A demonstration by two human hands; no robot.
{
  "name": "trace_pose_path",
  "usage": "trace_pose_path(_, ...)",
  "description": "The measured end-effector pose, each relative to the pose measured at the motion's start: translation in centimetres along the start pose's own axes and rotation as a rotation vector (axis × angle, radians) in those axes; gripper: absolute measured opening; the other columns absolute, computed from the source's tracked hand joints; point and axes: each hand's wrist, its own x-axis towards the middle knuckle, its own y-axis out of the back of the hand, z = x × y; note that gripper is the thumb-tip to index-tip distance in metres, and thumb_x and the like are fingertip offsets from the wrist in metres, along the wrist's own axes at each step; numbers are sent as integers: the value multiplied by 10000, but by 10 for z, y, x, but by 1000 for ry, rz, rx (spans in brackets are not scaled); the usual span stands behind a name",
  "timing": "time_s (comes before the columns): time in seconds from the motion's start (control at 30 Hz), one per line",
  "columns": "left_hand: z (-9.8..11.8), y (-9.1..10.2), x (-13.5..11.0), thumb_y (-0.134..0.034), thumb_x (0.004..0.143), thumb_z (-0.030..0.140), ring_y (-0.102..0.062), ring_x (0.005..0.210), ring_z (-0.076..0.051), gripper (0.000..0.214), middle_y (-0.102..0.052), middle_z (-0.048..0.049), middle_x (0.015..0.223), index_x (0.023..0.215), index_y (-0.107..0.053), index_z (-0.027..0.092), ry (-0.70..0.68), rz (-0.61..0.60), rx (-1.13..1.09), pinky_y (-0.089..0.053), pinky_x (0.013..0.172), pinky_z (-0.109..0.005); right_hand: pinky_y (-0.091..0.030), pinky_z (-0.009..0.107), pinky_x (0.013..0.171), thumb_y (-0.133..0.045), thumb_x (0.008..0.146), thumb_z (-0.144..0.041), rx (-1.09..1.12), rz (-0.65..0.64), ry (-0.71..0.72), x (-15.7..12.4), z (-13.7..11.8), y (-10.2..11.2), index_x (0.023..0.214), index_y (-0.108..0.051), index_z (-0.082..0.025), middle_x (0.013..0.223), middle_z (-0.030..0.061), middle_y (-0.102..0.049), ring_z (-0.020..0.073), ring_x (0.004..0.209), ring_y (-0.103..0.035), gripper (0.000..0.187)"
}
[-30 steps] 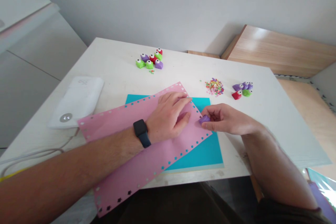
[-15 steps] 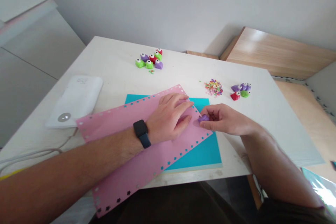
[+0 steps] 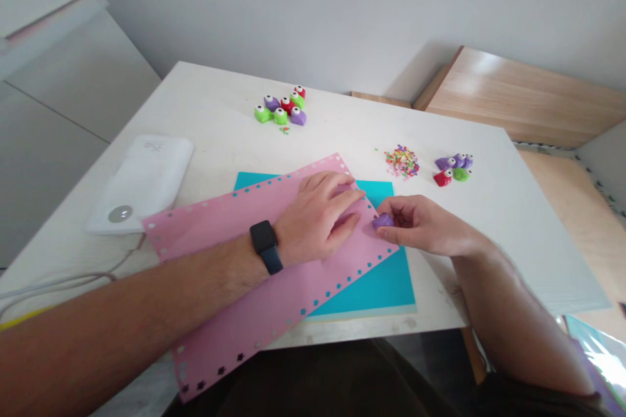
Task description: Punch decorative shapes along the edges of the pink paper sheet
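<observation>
A pink sheet of paper (image 3: 215,225) lies at a slant over a blue sheet (image 3: 374,290), with small star and flower-like holes along its edges. My left hand (image 3: 325,212) rests on the pink sheet near its right end, fingers spread. At the sheet's right edge, my right hand (image 3: 415,225) grips a purple craft punch (image 3: 383,221) between thumb and fingers. The punch sits on the paper's edge; part of it is hidden by the fingers.
Several eyed punches (image 3: 280,116) in green, red and purple stand at the back. Another group (image 3: 443,177) stands at the right, beside a pile of coloured paper cut-outs (image 3: 402,161). A white device (image 3: 141,186) with a cable lies left on the white table (image 3: 220,98).
The view has shifted slightly. Both hands keep their places on the pink sheet, and the right hand still holds the purple punch at its edge.
</observation>
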Motion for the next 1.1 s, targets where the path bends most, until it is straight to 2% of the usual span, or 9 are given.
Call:
trace_pose_path(0.77,-1,-1,0,-595,988,288,-534,1307,-297,342,-602,-140,1366,1303,-664,174,6,-5,3,-406,1144,-507,-333,261,552,-714,913,-553,-43,-15,-32,-2,-1,0,925,-641,-192,730,-30,-541,109,646,-434,369)
trace_pose_path(1.1,-1,-1,-1,-604,978,279,-545,1306,-308,340,-608,-131,1365,1309,-650,220,12,8,-26,-416,1138,-539,-332,256,543,-708,912,-547,-46,-1,-15,-1,-1,-1,922,-643,-190,723,-21,-554,112,638,-437,363)
